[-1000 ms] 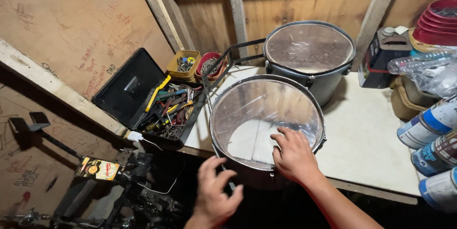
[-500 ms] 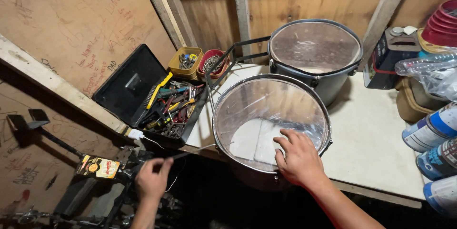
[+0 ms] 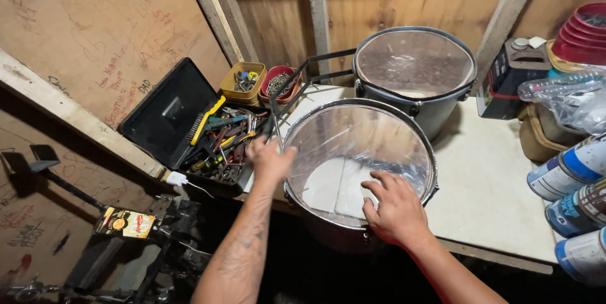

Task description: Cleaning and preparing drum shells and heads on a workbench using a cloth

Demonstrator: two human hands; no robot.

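Here the right hand (image 3: pixel 396 210) is lying flat, fingers spread, on the clear head of the nearer drum (image 3: pixel 360 165), close to its near rim, so it is pressing and pinching nothing. That drum is sitting at the front edge of the white shelf (image 3: pixel 486 196), partly overhanging it, so a steady downward palm is what is keeping it from tipping; pressing near the metal hoop rather than mid-skin looks kinder to the film. The left hand (image 3: pixel 270 160) is reaching across the drum's left rim toward the open black toolbox (image 3: pixel 189 130), fingers curled loosely; whether it is gripping a tool I cannot tell. Picking by the handle, without dragging across the hoop, seems wise. Behind the box two small cups of hardware (image 3: pixel 262 82) are standing. Farther back a second drum (image 3: pixel 413 70) is resting against the wooden wall.
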